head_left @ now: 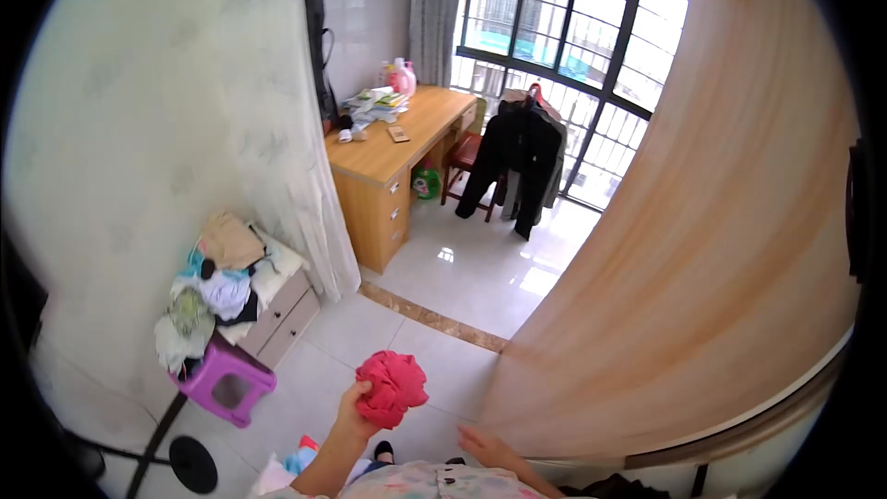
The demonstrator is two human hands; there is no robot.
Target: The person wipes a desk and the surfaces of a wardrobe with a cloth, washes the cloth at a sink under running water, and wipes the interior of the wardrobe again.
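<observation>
A bunched-up bright pinkish-red cloth point(394, 388) is gripped in my left hand point(357, 404), held out in front of me above the tiled floor. Its folds are crumpled into a ball, so I cannot tell what kind of garment it is. My right hand point(488, 449) is lower and to the right, near the beige curtain, with its fingers stretched out and nothing in them. Below my left forearm, more light and coloured fabric point(277, 473) is partly visible at the bottom edge.
On the left, a purple stool point(227, 383) and a small drawer cabinet point(288, 319) bear heaped clothes point(222, 291). A black stand base point(193, 464) is at lower left. Ahead stand a wooden desk point(370, 162) and a chair with dark clothes point(517, 152). A curtain point(684, 296) hangs right.
</observation>
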